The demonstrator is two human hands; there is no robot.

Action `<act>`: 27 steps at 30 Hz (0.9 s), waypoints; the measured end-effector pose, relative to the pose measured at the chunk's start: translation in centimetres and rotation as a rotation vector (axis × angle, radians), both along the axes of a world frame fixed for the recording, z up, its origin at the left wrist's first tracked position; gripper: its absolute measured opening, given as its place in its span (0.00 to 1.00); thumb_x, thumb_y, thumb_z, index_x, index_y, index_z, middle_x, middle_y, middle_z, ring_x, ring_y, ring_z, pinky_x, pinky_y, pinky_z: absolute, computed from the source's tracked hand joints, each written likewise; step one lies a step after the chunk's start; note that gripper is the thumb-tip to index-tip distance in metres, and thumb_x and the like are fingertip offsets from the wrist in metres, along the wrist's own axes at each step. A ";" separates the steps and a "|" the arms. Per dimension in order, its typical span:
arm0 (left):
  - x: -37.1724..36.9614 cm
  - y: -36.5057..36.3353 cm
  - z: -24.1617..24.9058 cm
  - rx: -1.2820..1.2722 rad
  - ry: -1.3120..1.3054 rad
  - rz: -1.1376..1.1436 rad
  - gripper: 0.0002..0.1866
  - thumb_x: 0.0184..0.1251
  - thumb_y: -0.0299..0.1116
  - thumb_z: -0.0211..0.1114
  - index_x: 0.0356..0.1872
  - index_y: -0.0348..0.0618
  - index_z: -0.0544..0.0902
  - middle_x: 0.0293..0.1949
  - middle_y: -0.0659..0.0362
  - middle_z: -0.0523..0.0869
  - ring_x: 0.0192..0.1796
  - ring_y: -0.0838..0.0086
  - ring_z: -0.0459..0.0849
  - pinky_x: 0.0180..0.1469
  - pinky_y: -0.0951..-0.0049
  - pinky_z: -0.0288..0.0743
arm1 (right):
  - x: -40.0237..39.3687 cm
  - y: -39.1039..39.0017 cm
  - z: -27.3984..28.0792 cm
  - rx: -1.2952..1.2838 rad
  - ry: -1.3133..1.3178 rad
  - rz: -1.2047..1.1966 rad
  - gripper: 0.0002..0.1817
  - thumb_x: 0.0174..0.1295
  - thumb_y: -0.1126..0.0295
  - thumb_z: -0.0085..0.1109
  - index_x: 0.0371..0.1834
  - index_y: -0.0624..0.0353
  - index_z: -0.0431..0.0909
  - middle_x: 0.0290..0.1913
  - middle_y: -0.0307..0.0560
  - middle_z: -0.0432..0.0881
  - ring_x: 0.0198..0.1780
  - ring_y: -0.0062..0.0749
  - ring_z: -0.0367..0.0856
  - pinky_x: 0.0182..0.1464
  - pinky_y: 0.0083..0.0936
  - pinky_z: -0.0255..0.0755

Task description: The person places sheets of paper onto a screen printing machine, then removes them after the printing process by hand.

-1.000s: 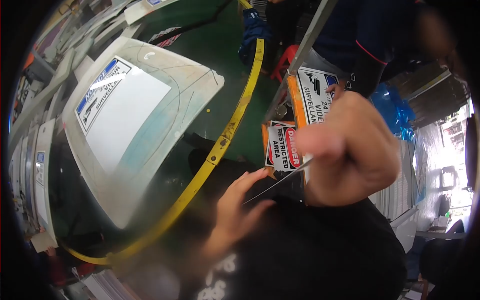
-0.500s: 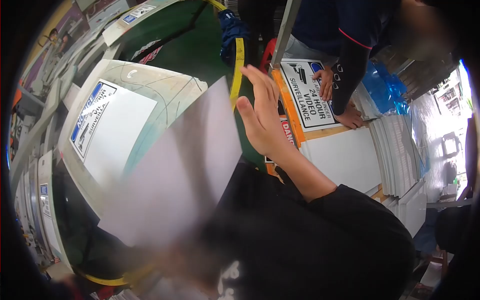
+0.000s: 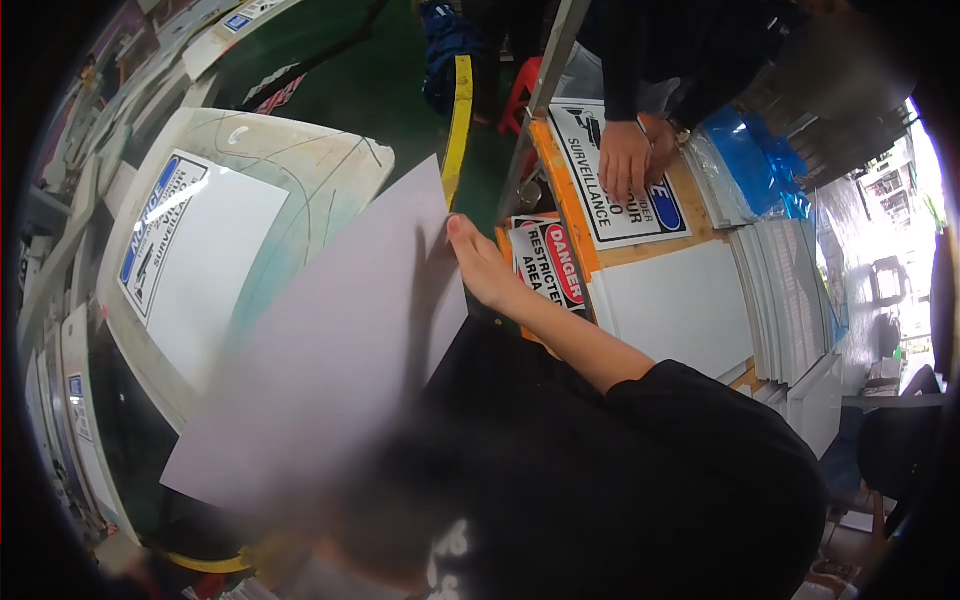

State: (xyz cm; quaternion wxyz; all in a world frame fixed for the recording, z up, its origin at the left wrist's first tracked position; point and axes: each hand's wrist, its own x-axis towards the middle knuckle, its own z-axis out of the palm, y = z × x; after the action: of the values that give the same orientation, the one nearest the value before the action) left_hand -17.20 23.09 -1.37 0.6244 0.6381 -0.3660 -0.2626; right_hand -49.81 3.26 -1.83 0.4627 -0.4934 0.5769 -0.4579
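Gripping white sheet [image 3: 335, 330], right hand [image 3: 482, 272] near danger sign [image 3: 552, 262], left hand [image 3: 375, 550] blurred, hold unclear, sheet overlapping pale board [image 3: 330, 165]

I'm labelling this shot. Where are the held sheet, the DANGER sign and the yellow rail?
Held sheet [image 3: 325, 345], head view: middle of its blank face.
DANGER sign [image 3: 551, 262], head view: its printed face.
Yellow rail [image 3: 459, 125], head view: upper stretch.

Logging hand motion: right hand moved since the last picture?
Yes: right hand has shifted down the frame against the orange table edge, now at the white sheet.
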 end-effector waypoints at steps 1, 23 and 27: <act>0.3 0.0 -0.2 -0.006 0.003 -0.012 0.18 0.63 0.36 0.65 0.45 0.30 0.77 0.40 0.52 0.82 0.40 0.71 0.81 0.44 0.71 0.75 | 0.0 0.0 0.1 0.006 0.015 0.011 0.25 0.74 0.52 0.27 0.51 0.66 0.64 0.42 0.47 0.70 0.48 0.30 0.66 0.57 0.25 0.59; -0.2 -1.3 -0.4 0.038 0.026 -0.037 0.18 0.62 0.35 0.65 0.47 0.31 0.77 0.41 0.53 0.83 0.41 0.71 0.81 0.45 0.71 0.75 | -0.2 -0.5 -1.7 0.016 0.109 0.001 0.27 0.73 0.51 0.28 0.55 0.65 0.64 0.44 0.56 0.73 0.49 0.38 0.70 0.56 0.28 0.61; -0.4 -1.2 -0.5 0.053 0.052 -0.018 0.18 0.62 0.35 0.65 0.47 0.31 0.77 0.41 0.52 0.83 0.41 0.70 0.82 0.45 0.70 0.76 | -0.1 -0.4 -1.1 0.069 0.111 0.012 0.27 0.73 0.51 0.29 0.55 0.66 0.65 0.45 0.55 0.73 0.51 0.37 0.70 0.57 0.28 0.60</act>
State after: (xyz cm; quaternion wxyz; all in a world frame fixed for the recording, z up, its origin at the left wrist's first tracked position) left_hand -17.63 21.88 -1.86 0.6141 0.6441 -0.3482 -0.2946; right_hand -49.95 2.89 -2.88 0.4497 -0.5052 0.6141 -0.4068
